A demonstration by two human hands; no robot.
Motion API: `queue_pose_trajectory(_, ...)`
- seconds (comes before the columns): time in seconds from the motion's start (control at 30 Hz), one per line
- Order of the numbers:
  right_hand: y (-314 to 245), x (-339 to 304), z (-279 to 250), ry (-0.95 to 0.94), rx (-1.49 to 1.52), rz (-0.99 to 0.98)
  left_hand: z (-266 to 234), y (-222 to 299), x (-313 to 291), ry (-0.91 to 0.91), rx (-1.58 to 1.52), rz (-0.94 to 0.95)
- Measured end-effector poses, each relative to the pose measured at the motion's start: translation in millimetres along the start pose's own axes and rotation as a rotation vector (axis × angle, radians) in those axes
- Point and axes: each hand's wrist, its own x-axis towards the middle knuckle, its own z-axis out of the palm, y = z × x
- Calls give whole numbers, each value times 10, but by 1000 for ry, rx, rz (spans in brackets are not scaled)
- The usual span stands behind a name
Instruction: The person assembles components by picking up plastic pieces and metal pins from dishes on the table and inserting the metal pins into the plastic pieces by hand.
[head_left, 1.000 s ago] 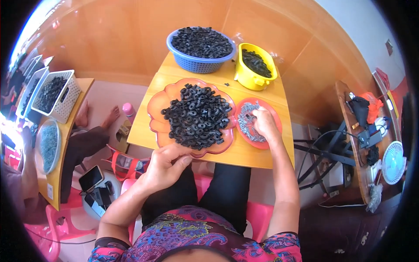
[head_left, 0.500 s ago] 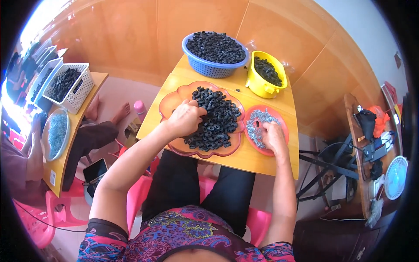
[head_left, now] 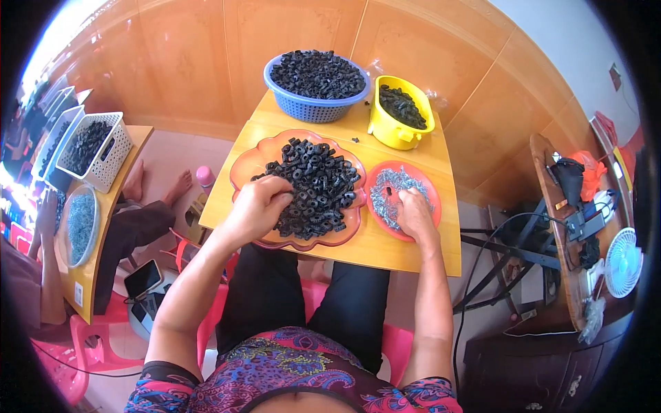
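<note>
1. Grip unclear to me on both sides: the left hand [head_left: 258, 208] has its thumb and fingers drawn together at the left edge of the black parts [head_left: 318, 184], yet I cannot tell whether it grasps one.
2. I see the right hand [head_left: 416, 215] over the silvery pieces [head_left: 382, 205]; its fingertips are hard to make out, so I cannot tell what they hold. One dark spot beside them is too small to identify.
3. Beneath the left hand, an orange scalloped tray [head_left: 246, 164] carries the heaped black parts, partly covered.
4. Just right, a red plate [head_left: 433, 187] bears the silvery pieces.
5. Farther back, a yellow tub [head_left: 396, 133] and a blue basket [head_left: 310, 109] contain more black pieces.
</note>
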Motion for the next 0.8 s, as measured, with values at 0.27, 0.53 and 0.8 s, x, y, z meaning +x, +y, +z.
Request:
queue_pose_trajectory(0.27,40,39,-168,106,423,123,-54,143,-441,-54,-513,-241)
queue_pose_trajectory(0.53,66,-5,-141,-56,1037,419,-61,90,-569,-82,-587,-255)
queue_pose_trajectory(0.8,-14,-43,-203,-83,902,308,-50,76,-577,-60,-643,-248)
